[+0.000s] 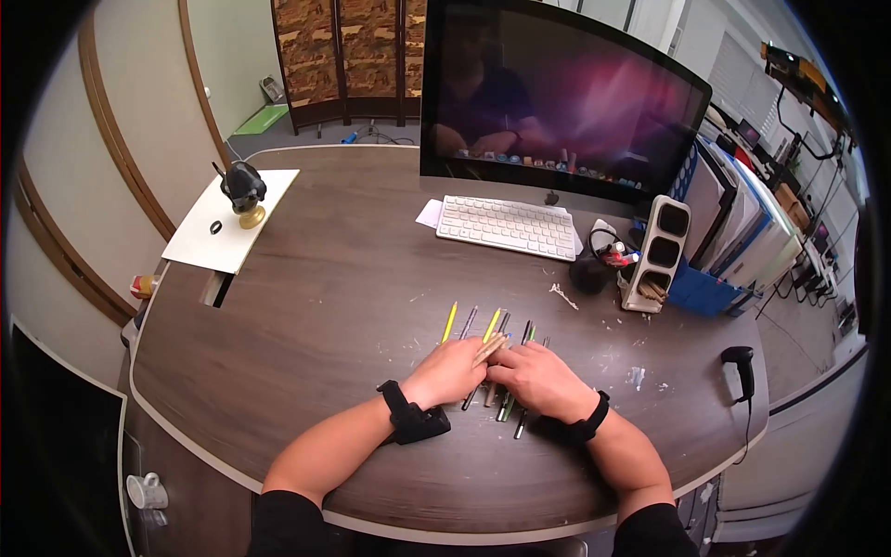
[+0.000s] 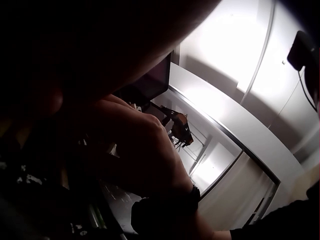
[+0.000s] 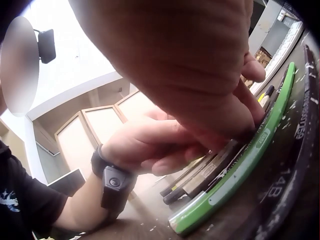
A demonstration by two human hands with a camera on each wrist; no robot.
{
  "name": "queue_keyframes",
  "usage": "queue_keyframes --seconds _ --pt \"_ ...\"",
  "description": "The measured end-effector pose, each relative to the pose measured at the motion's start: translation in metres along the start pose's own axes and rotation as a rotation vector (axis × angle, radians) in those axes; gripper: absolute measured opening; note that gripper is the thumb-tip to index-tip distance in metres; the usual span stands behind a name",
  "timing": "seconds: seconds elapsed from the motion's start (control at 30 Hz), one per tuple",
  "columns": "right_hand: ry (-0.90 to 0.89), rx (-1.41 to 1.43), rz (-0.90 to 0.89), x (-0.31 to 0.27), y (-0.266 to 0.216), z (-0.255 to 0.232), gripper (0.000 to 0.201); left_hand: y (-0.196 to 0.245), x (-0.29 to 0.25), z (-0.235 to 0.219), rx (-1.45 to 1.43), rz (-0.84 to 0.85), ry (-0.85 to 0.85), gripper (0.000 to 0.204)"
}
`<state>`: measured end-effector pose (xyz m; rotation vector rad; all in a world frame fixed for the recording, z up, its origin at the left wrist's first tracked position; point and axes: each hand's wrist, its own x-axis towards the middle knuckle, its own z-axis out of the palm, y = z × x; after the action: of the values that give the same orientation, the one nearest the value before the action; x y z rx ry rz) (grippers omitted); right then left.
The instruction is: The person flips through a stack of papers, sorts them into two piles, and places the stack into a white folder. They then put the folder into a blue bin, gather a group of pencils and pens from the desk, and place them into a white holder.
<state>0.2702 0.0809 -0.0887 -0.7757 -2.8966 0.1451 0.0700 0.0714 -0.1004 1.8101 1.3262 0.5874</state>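
Note:
Several pencils lie side by side on the desk, among them a yellow pencil (image 1: pixel 450 320) and a green pencil (image 3: pixel 240 170). My left hand (image 1: pixel 448 371) holds a few wood-coloured pencils (image 1: pixel 490 348) that stick out between its thumb and fingers. Close beside it, my right hand (image 1: pixel 546 381) is bent down over the row, its fingertips hidden from above. In the right wrist view the right hand's fingers reach to the pencils beside the green one; whether they pinch one cannot be told. The left wrist view is mostly dark, with the right hand (image 2: pixel 145 150) beyond.
Behind the pencils stand a keyboard (image 1: pixel 506 226), a monitor (image 1: pixel 566 102), a black pen cup (image 1: pixel 589 276) and a white holder (image 1: pixel 657 252). Blue file boxes (image 1: pixel 701 290) are at the right, near a black device (image 1: pixel 740 367). White scraps dot the desk (image 1: pixel 325 362).

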Motion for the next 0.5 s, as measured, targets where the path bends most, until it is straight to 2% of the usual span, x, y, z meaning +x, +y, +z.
queue_keyframes --seconds 0.1,0.23,0.3,0.5 --pt "0.050 -0.005 -0.070 -0.002 0.003 0.001 0.022 -0.013 0.005 0.010 0.114 0.079 0.071 0.021" --pt "0.108 -0.011 -0.081 -0.006 0.010 0.003 0.021 -0.012 0.003 0.014 0.192 0.089 0.120 0.022" --pt "0.117 0.019 -0.095 -0.009 0.013 0.005 0.018 -0.006 0.000 0.012 0.273 0.018 0.146 0.023" --pt "0.147 0.025 -0.080 -0.010 0.013 0.014 0.011 0.005 -0.002 0.012 0.565 -0.005 0.111 0.023"
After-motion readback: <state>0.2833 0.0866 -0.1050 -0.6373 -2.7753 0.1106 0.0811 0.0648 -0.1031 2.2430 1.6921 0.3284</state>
